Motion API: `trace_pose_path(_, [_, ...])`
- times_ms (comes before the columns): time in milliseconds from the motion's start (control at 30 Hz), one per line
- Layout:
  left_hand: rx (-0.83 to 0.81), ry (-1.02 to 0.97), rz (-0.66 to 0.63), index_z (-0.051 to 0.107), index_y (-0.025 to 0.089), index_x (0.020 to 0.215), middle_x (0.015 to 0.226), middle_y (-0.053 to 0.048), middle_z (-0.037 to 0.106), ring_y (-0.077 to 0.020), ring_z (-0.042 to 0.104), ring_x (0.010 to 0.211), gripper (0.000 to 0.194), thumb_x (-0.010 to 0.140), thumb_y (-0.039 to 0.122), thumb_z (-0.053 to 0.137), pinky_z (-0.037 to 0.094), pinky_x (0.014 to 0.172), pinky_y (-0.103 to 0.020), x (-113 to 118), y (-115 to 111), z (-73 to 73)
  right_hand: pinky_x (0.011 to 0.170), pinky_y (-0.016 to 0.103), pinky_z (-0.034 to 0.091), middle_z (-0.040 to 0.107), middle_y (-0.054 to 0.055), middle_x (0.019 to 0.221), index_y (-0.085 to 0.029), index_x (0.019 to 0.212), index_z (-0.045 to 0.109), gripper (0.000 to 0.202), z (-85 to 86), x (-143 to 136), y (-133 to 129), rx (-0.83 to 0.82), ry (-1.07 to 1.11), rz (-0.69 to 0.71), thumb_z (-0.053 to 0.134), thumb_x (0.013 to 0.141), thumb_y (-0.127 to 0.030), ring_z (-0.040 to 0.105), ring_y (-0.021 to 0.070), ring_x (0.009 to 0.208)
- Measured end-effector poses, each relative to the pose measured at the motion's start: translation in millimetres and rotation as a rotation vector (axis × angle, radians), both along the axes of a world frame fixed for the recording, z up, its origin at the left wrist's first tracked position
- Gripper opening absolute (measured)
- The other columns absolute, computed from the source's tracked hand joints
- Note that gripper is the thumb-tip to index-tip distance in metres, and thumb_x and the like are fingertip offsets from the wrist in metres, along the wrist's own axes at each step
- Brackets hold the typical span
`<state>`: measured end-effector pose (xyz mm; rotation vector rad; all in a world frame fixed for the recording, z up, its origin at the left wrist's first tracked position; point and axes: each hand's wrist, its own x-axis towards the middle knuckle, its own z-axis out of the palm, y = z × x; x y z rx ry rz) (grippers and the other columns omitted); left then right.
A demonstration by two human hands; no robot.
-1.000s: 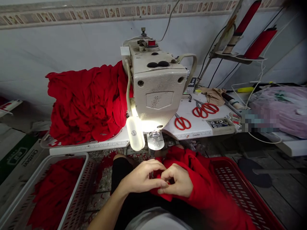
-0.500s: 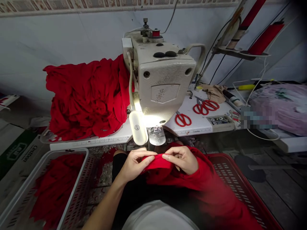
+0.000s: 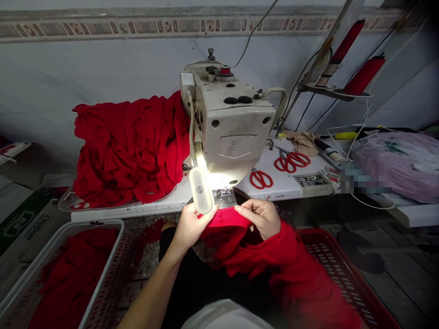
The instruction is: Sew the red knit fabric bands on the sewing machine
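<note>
Red ribbed fabric (image 3: 226, 218) is stretched between my two hands at the front edge of the sewing machine's metal plate (image 3: 225, 199). My left hand (image 3: 192, 226) pinches its left end, with the fingertips partly behind the lamp. On the right end, my right hand (image 3: 261, 217) pinches the band between thumb and fingers. More of the red cloth drapes below the hands and over my right forearm. Above stands the cream sewing machine (image 3: 236, 141), its needle area lit by a white lamp (image 3: 201, 191).
A heap of red cloth (image 3: 130, 151) lies left of the machine. Red-handled scissors (image 3: 261, 179) and a parts tray (image 3: 313, 181) rest on the right. A white basket (image 3: 113, 228) holds red fabric; a red basket (image 3: 343, 260) stands right. Thread cones (image 3: 365, 75) stand behind.
Both hands have moved the red band forward, up to the machine's plate. The band is stretched wider between them, and the view has tilted slightly upward.
</note>
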<state>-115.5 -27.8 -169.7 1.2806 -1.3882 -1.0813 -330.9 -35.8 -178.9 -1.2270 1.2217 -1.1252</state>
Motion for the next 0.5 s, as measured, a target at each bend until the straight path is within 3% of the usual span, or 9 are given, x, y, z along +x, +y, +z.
trace_pose_path(100, [-0.028,0.011,0.072,0.066,0.017,0.081,0.071,-0.003,0.066,-0.017,0.059,0.063,0.023,0.084,0.038,0.076,0.052,0.065,-0.03,-3,-11,1.0,0.039,0.025,0.029,0.057,-0.001,0.05,-0.017,0.068,0.072,0.037,-3.3,-3,-9,0.014,-0.041,-0.047,0.084,0.075,-0.051,0.043,0.0103,0.041])
trace_pose_path(333, [-0.148,0.126,0.018,0.058,0.021,0.082,0.077,-0.001,0.06,-0.0175,0.059,0.071,0.025,0.088,0.04,0.073,0.053,0.075,-0.033,-7,-39,-12.8,0.039,0.024,0.029,0.055,-0.004,0.049,-0.017,0.07,0.073,0.038,-11.9,-11,-29,0.013,-0.046,-0.058,0.082,0.078,-0.053,0.042,0.0098,0.04])
trace_pose_path(500, [-0.117,0.145,0.028,0.055,0.021,0.078,0.071,0.002,0.057,-0.0144,0.055,0.064,0.029,0.086,0.04,0.076,0.051,0.067,-0.029,-10,-44,-15.2,0.038,0.024,0.029,0.055,-0.004,0.049,-0.017,0.072,0.073,0.039,-16.1,-14,-31,0.021,-0.044,-0.058,0.082,0.078,-0.055,0.042,0.0095,0.04])
